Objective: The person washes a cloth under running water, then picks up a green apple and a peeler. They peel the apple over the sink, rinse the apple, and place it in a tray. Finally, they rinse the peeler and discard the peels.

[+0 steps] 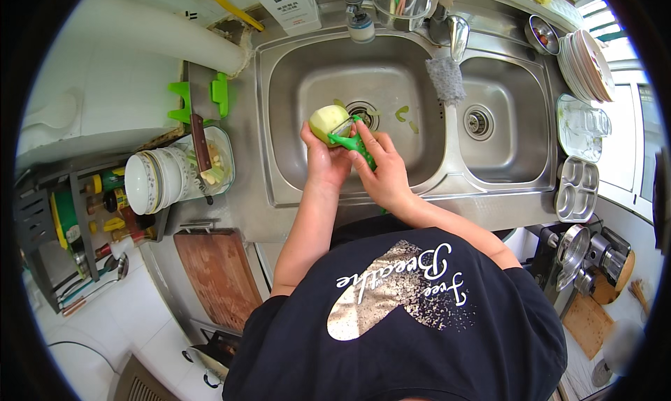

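Observation:
My left hand is closed around the lower side of a pale green, largely peeled round fruit or vegetable, over the large stainless steel sink basin. In my right hand is a green-handled peeler, its metal blade lying against the right side of the piece. Several green peel strips lie on the basin floor around the drain. The fingers of my left hand are partly hidden behind the piece and the peeler.
A cleaver stands in a green holder left of the sink, near stacked bowls. A grey cloth hangs by the faucet at the divider. Plates, a glass tray and a compartment tray line the right side. A wooden cutting board stands below left.

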`<action>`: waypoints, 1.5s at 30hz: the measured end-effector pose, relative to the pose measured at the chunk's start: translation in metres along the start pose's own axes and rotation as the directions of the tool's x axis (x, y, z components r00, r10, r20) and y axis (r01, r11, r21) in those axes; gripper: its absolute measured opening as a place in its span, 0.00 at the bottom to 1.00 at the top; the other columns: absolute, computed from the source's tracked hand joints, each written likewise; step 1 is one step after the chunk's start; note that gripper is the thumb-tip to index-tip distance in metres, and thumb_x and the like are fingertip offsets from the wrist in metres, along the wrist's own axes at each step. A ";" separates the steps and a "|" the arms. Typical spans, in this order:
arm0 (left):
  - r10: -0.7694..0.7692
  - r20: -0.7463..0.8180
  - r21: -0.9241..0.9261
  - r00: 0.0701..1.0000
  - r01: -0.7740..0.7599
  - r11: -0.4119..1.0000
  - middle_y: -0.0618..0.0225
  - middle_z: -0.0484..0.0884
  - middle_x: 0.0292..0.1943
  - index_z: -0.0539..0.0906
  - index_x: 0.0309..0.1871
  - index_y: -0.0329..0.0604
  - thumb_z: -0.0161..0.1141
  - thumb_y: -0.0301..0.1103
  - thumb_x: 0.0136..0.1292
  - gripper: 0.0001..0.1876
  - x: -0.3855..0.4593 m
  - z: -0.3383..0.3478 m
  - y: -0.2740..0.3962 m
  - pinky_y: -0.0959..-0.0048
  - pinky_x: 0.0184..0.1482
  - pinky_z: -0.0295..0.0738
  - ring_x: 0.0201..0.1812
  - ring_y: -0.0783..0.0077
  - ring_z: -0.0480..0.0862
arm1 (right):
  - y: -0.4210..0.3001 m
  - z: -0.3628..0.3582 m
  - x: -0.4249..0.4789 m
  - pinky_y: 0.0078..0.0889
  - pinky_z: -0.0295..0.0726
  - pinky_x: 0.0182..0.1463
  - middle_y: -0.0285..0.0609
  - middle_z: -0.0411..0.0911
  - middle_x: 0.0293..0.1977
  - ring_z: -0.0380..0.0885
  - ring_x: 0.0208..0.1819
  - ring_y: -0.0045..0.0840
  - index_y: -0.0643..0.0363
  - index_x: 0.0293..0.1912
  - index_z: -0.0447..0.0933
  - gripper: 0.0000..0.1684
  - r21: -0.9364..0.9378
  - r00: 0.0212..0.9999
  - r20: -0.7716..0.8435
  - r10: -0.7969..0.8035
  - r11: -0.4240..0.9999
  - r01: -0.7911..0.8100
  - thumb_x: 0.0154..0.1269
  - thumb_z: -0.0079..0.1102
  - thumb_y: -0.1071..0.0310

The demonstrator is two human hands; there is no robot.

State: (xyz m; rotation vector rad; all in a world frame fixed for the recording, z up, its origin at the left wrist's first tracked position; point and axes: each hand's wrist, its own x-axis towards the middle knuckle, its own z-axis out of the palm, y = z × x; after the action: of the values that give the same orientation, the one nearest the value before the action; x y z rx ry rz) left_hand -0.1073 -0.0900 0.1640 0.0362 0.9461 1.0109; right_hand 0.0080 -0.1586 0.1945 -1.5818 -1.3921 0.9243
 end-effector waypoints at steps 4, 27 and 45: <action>0.047 -0.018 0.018 0.999 -0.047 0.999 0.61 0.80 0.43 0.76 0.51 0.40 0.36 0.64 0.67 0.34 -0.001 0.003 -0.001 0.63 0.51 0.77 0.45 0.63 0.80 | -0.001 0.001 0.001 0.38 0.76 0.41 0.48 0.71 0.44 0.77 0.37 0.41 0.54 0.66 0.64 0.30 -0.028 1.000 -0.004 0.022 0.999 -0.022 0.66 0.56 0.59; -0.077 0.150 0.177 0.986 0.050 0.983 0.66 0.78 0.50 0.74 0.55 0.47 0.35 0.61 0.68 0.30 -0.020 0.014 -0.004 0.67 0.53 0.73 0.51 0.69 0.76 | 0.004 -0.012 0.042 0.28 0.72 0.56 0.44 0.75 0.51 0.73 0.52 0.23 0.54 0.70 0.56 0.45 0.230 0.986 -0.102 -0.133 0.961 0.153 0.55 0.65 0.75; -0.160 0.205 0.148 0.966 0.131 0.980 0.63 0.78 0.50 0.73 0.57 0.45 0.36 0.63 0.67 0.33 -0.016 0.003 -0.004 0.68 0.48 0.77 0.48 0.66 0.79 | 0.009 -0.016 0.048 0.12 0.71 0.28 0.36 0.78 0.42 0.73 0.32 0.11 0.50 0.70 0.56 0.44 0.533 0.959 -0.069 0.276 0.822 -0.199 0.56 0.62 0.78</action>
State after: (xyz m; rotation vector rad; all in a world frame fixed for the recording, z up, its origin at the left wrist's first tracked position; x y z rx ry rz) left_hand -0.1058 -0.1032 0.1746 0.1824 0.8031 0.7885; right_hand 0.0316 -0.1130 0.1921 -1.3768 -0.7544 1.1934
